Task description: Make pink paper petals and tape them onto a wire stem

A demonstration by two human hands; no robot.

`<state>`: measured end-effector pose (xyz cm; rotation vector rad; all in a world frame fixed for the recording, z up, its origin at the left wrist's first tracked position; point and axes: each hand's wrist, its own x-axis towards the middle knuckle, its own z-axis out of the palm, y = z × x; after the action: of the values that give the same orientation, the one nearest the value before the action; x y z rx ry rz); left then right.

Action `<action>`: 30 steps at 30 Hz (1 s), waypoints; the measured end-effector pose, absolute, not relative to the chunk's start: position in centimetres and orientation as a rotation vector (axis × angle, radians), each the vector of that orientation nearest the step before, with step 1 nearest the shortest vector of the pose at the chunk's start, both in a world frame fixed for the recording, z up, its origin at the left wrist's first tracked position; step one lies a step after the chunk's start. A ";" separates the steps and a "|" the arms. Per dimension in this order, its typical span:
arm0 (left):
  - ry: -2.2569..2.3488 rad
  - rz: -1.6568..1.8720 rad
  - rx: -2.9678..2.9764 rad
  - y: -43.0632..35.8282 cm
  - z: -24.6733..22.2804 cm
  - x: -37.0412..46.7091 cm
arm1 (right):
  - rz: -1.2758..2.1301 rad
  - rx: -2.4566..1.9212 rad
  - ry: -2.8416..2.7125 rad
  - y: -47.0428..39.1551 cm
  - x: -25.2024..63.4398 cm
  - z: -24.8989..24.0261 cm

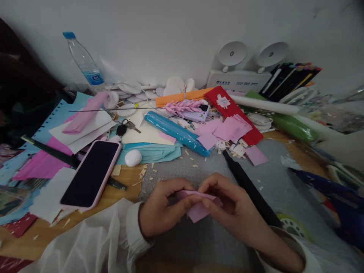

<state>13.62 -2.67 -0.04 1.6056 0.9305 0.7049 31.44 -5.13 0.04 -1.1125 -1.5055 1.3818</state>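
Note:
Between my two hands is a small piece of pink paper, pinched along its upper edge over the grey mat. My left hand grips its left side with thumb and forefinger. On the right side, the thumb and fingers of my right hand close on the same sheet, and its upper edge looks folded. More pink paper squares lie loose beyond my hands, one of them on the mat's far edge. A wire stem with pink braided petals rests farther back.
A phone and a white egg-shaped object lie to the left. On the right are a long black tool, a tape roll and a blue glue gun. A bottle and a twin-head lamp stand by the wall.

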 end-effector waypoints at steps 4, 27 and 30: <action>0.894 0.680 1.529 -2.7 0.0 13.8 | 1.310 -1.088 -1.543 -5.2 31.6 -0.1; 0.878 0.650 1.321 -2.5 0.0 14.0 | 1.362 -1.078 -1.502 -5.0 31.5 -0.4; 0.910 0.646 1.325 -2.4 0.0 13.9 | 1.325 -1.072 -1.544 -4.9 31.5 -0.4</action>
<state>13.94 -2.41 0.00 1.3247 0.9095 0.6464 31.48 -4.94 -0.39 -1.0721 -1.5440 1.3248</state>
